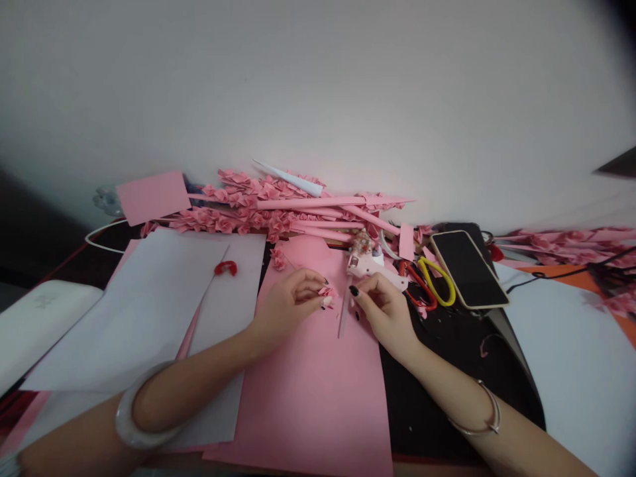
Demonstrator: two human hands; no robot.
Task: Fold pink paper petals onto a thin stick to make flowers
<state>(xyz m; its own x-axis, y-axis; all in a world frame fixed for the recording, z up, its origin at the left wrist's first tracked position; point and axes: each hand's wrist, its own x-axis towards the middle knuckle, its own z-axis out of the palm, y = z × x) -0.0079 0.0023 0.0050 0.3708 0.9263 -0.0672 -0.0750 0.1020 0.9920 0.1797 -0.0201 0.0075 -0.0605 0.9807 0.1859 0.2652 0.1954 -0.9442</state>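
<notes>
A small pink paper flower [326,296] is pinched between the thumb and fingers of my left hand [293,301]. My right hand [385,311] is closed just to the right of it, thumb and index finger nearly together; whatever they hold, if anything, is hidden. A pale glue gun [365,265] lies right behind my right hand, and its glue stick [344,311] points towards me between both hands. Beneath them is a large pink paper sheet [318,397]. Another pink paper flower [279,258] rests beyond my left hand.
Pink paper flower stems [263,199] are piled along the wall. White sheets [139,298] with a red-handled tool [225,267] lie left. Red-handled scissors [417,285], yellow-handled scissors [437,281] and a phone [470,268] sit right. A black cable [551,273] runs across the far right.
</notes>
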